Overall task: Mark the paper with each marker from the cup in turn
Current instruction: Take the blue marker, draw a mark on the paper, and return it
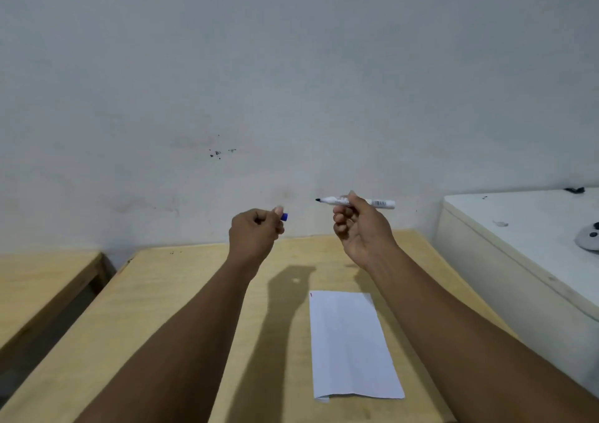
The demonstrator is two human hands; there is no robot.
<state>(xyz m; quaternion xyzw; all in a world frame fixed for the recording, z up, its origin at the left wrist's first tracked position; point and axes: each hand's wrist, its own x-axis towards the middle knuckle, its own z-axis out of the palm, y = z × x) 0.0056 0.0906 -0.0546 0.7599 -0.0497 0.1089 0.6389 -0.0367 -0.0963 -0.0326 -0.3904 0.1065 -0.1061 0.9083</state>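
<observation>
While my right hand (359, 228) pinches the uncapped marker (356, 201), tip bared for marking | left hand (254, 234) closed on its blue cap (284, 217) (kept for recapping) | paper (351, 345) below right hand, cup unseen

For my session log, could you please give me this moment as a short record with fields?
right hand: right hand raised above the table, holding an uncapped white marker, tip pointing left
left hand: left hand raised, pinching the blue cap
hands: apart, cap off the marker
paper: white paper flat on the wooden table, small red mark at its far left corner
cup: not in view
</observation>
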